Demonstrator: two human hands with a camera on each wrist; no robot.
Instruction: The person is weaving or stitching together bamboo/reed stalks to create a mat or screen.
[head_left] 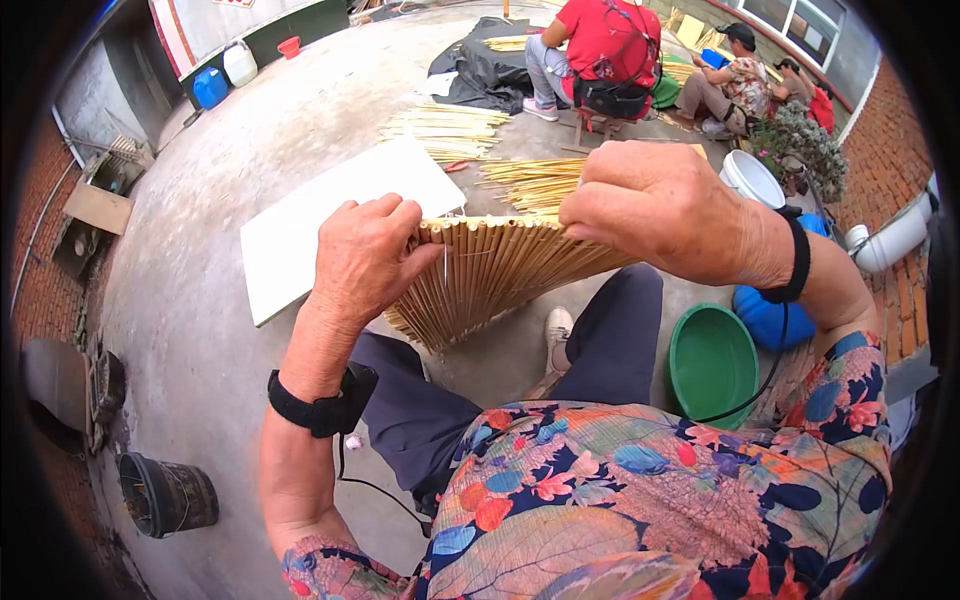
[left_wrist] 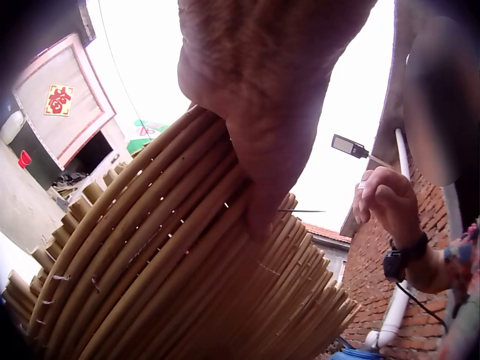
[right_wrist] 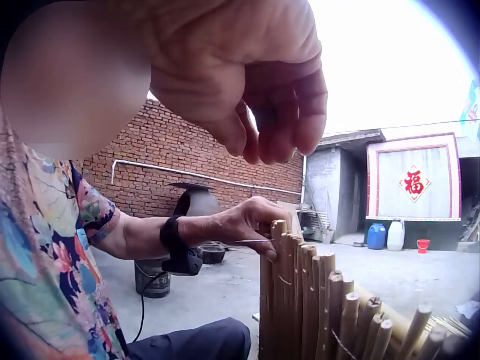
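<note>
A mat of thin reed stalks [head_left: 500, 265], stitched side by side with thread, fans out in front of the person's knees. My left hand [head_left: 365, 250] grips its upper edge at the left end, thumb on the near side. By that thumb a thin needle [left_wrist: 304, 211] sticks out from the stalks. My right hand [head_left: 650, 205] is raised over the mat's right part in the head view. In the right wrist view its fingers [right_wrist: 304, 135] hang loosely curled above the stalk ends, with nothing visible between them and the thumb.
A white board [head_left: 340, 225] lies beyond the left hand. Loose stalk bundles [head_left: 450, 130] are on the ground ahead. At right stand a green basin [head_left: 713, 365] and a blue container [head_left: 775, 318]. Several people sit farther off, one in red [head_left: 610, 45]. A black bucket [head_left: 170, 495] is at lower left.
</note>
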